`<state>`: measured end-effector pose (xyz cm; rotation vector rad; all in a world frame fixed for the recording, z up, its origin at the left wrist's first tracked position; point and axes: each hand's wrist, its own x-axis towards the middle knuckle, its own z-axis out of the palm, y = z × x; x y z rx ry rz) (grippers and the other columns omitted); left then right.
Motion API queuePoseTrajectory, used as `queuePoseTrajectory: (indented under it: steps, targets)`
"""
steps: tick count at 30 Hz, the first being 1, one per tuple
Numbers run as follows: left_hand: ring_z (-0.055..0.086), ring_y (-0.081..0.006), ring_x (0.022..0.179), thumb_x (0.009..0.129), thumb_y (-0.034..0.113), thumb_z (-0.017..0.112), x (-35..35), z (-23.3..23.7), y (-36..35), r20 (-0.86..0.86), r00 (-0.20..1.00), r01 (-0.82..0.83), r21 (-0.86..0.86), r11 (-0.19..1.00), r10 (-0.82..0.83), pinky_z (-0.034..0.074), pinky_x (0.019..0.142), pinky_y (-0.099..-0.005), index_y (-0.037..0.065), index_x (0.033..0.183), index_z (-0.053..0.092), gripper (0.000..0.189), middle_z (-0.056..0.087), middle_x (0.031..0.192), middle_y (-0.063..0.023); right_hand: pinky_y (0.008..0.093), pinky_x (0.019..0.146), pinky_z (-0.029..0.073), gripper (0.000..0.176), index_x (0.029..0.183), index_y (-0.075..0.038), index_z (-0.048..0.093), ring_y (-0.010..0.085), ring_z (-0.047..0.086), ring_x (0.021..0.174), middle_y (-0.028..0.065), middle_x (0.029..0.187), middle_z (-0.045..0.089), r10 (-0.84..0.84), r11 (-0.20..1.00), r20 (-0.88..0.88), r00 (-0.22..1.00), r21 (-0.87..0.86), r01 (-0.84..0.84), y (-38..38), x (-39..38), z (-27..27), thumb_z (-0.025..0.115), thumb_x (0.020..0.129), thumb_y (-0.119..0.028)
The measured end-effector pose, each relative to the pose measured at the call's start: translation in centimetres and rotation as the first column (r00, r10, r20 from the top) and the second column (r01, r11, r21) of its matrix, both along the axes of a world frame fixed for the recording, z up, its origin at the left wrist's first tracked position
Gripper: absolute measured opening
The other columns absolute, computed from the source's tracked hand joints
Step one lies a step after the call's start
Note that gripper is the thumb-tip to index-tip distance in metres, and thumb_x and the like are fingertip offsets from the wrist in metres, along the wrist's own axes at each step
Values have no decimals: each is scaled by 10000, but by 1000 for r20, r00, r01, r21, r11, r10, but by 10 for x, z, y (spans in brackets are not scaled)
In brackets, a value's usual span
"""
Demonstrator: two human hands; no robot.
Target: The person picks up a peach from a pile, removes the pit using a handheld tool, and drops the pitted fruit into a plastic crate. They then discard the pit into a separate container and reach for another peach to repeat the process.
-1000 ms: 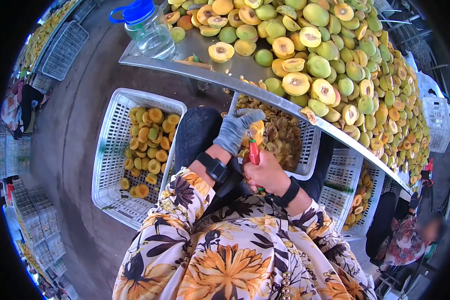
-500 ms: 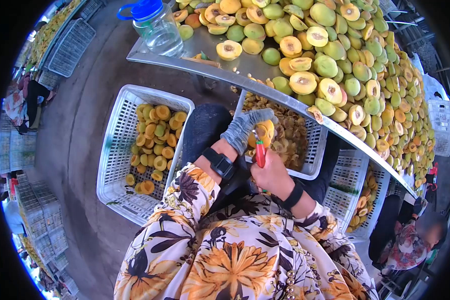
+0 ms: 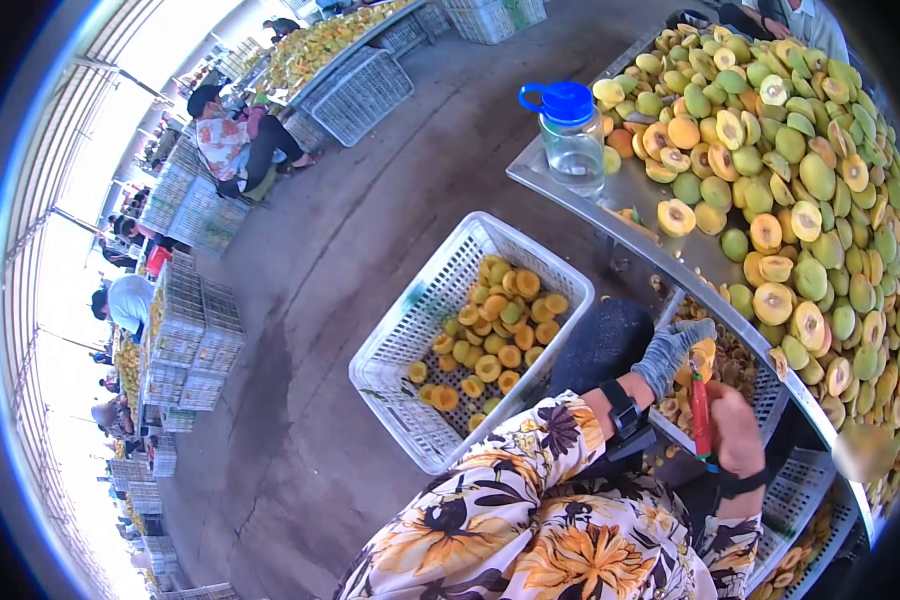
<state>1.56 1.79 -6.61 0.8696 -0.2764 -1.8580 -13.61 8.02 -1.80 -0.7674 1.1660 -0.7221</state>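
My left hand [image 3: 672, 358], in a grey glove, holds a yellow fruit half [image 3: 701, 360] over a crate of scraps [image 3: 734, 362]. My bare right hand [image 3: 735, 430] is closed on a red-handled tool [image 3: 701, 415], whose metal end is at the fruit. Left of my knee, a white crate [image 3: 400, 345] holds pitted fruit halves [image 3: 490, 335]. Beyond my hands, the metal table [image 3: 635, 228] bears a big heap of halved green and yellow fruit [image 3: 800, 160].
A clear bottle with a blue lid [image 3: 573, 150] stands on the table's corner. Stacked crates [image 3: 195, 330] and a seated person [image 3: 240, 145] are at the left. Another table of fruit [image 3: 335, 50] is farther back. More crates [image 3: 795, 500] sit at the lower right.
The view has swung left, so my hands, the table and the crate appear farther right. Both hands still hold the fruit and the red-handled tool close together.
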Motion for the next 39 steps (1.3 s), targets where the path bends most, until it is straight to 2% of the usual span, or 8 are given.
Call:
queuePoseTrajectory:
  steps: [2,4,5,6,8,10,12,39]
  targets:
    - [585,-129,646,760,142,680,3,-1,0,34,999,-29,8,1000,29,485,575,-262,52,858,638,140,627,777,-39,281,603,503,377,1134,20,477,156,593,712,94,863,589,-134,989,230,964,97,114,1,-10,1,546,821,-178]
    - [584,-125,683,770,243,675,5,-2,3,41,999,23,-23,999,-22,486,589,-234,38,926,619,263,619,815,-35,335,656,501,345,1102,-5,516,224,603,765,110,972,587,138,977,-368,919,-104,-188,9,-38,-58,559,803,-172]
    - [589,-132,688,764,250,681,5,-4,3,43,999,25,-24,999,-24,490,595,-243,35,924,619,275,618,814,-37,354,715,484,298,1054,-35,561,295,586,851,123,1054,571,187,688,-824,535,-279,-670,22,-74,-130,566,778,-148]
    - [589,-132,688,764,250,681,4,-6,2,48,998,32,-32,999,-30,490,595,-243,35,924,619,275,618,814,-37,354,715,484,298,1054,-35,561,295,586,851,123,1054,571,177,690,-823,539,-287,-665,25,-68,-125,566,778,-148]
    - [592,-135,694,765,244,679,4,-10,3,39,999,34,-44,998,-32,492,599,-247,35,927,619,271,617,819,-38,339,761,459,266,1016,-51,587,325,553,922,136,1044,572,105,638,-980,-171,198,-744,32,-50,-99,579,761,-127]
    - [593,-134,695,761,231,684,4,-1,8,75,997,7,-61,998,-2,492,603,-246,33,931,617,270,618,821,-37,313,783,443,262,1034,-61,580,255,552,942,94,975,598,160,631,-983,-92,174,-756,33,-69,-117,566,779,-123]
    - [593,-128,698,759,216,688,7,0,9,49,996,74,-101,992,-69,487,604,-238,34,930,617,260,617,816,-34,281,745,455,243,1064,-45,558,176,563,881,49,961,590,68,919,-100,993,-382,-102,30,-99,-188,520,851,-157]
    - [520,-133,562,755,251,687,-2,-7,12,493,861,154,-27,988,-121,419,528,-283,41,762,624,220,586,654,-30,334,523,394,162,791,13,494,205,490,540,92,612,517,-26,904,-656,754,-337,-261,30,41,-65,587,710,-93]
